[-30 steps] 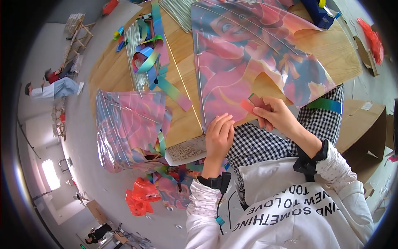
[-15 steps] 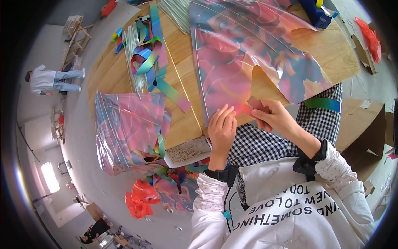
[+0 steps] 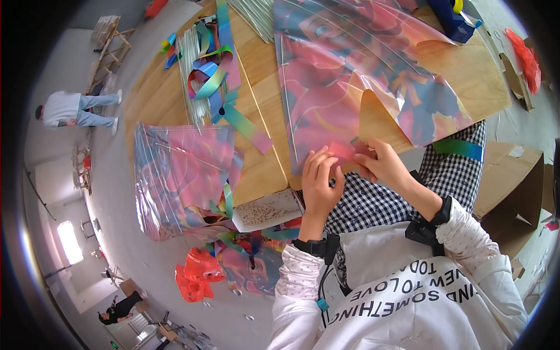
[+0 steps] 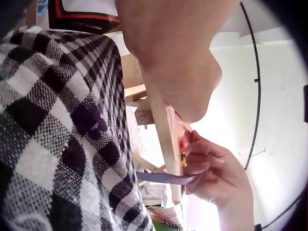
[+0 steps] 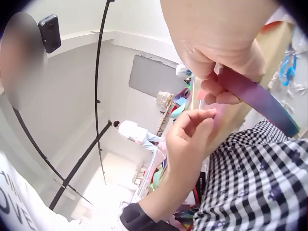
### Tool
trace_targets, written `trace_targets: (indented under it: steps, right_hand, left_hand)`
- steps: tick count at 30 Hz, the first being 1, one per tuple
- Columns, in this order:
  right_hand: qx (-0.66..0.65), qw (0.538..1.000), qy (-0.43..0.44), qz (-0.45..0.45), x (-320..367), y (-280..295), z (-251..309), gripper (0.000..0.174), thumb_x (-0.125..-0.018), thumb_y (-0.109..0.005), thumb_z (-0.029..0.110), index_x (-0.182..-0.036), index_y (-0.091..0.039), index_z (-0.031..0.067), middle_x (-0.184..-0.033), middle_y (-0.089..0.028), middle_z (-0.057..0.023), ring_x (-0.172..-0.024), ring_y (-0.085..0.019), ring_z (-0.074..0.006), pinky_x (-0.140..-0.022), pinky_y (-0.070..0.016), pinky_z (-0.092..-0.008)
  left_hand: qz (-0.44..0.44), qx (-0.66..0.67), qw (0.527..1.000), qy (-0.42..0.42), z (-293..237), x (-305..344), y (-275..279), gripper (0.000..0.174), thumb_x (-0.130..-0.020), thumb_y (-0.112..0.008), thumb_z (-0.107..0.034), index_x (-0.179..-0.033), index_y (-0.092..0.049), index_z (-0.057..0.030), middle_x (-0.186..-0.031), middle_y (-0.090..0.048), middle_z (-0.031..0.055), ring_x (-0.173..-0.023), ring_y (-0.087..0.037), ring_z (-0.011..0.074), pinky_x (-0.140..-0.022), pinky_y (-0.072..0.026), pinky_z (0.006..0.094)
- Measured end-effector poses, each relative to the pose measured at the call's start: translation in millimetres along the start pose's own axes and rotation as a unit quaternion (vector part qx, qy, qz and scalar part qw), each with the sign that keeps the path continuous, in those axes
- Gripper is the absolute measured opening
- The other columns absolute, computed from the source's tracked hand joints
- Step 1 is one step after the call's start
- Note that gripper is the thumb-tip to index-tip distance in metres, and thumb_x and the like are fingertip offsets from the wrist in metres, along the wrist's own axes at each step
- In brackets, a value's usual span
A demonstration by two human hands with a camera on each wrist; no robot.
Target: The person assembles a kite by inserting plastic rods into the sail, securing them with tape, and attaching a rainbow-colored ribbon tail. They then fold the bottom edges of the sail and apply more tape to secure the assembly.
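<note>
A large printed kite sail (image 3: 326,87), pink and glossy with thin white rods across it, lies on the wooden table (image 3: 262,111). Its near corner is beneath the fingers of my left hand (image 3: 321,181), which rest extended at the table's front edge. My right hand (image 3: 385,166) pinches a coloured ribbon (image 5: 260,98) between thumb and fingers. The ribbon's red end (image 3: 341,150) lies over the sail's edge, right at my left fingertips. In the right wrist view, its purple-to-teal length hangs past my palm toward the checked cloth (image 5: 260,154) over my lap.
A smaller printed sail (image 3: 186,169) hangs over the table's left side. Rainbow ribbons (image 3: 213,76) and bundled white rods (image 3: 188,70) lie at the back left. A white box of small pegs (image 3: 262,213) sits by the front edge. A cardboard carton (image 3: 507,181) stands right.
My left hand has shifted slightly right and its thumb now spreads apart. My right hand has brought the ribbon's red end left to the left fingertips.
</note>
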State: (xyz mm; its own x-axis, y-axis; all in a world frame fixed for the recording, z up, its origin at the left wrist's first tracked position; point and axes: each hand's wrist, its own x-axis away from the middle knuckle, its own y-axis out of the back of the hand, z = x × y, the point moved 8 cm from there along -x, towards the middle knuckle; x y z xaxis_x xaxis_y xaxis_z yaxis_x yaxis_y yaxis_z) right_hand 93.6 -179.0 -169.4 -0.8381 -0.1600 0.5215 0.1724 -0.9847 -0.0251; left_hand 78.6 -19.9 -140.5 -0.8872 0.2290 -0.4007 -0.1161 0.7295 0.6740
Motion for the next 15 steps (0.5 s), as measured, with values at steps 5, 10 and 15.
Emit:
trace_targets:
  steps: [5,10,15]
  right_hand:
    - [0.029,0.998,-0.024,-0.051,8.1,3.0,-11.2,0.026,-0.096,-0.065,0.009,-0.106,-0.043,0.0004,-0.071,-0.063,-0.0082,-0.051,-0.056,-0.0083,-0.042,-0.0393,-0.0232]
    - [0.002,0.997,-0.021,-0.070,11.9,1.4,-18.6,0.027,-0.097,-0.065,0.009,-0.106,-0.042,0.0011,-0.078,-0.066,-0.0096,-0.052,-0.056,-0.0082,-0.042,-0.0400,-0.0231]
    - [-0.024,0.997,-0.006,-0.076,15.1,1.2,-19.9,0.025,-0.097,-0.064,0.009,-0.106,-0.042,0.0009,-0.080,-0.067,-0.0101,-0.051,-0.055,-0.0079,-0.042,-0.0401,-0.0228]
  left_hand:
    - [0.004,-0.009,1.000,-0.009,-3.1,2.5,-2.7,0.026,-0.081,-0.067,-0.003,-0.106,-0.063,-0.0050,-0.110,-0.061,0.0108,-0.110,-0.062,0.0326,-0.108,-0.0428,0.0536]
    - [0.017,-0.020,1.000,-0.013,-3.6,3.3,-3.5,0.026,-0.080,-0.068,-0.005,-0.106,-0.067,-0.0072,-0.109,-0.059,0.0091,-0.108,-0.061,0.0314,-0.108,-0.0427,0.0543]
    - [0.034,-0.046,0.998,-0.016,-5.8,2.1,-5.3,0.030,-0.080,-0.068,-0.008,-0.110,-0.071,-0.0093,-0.109,-0.059,0.0086,-0.109,-0.060,0.0307,-0.108,-0.0419,0.0535]
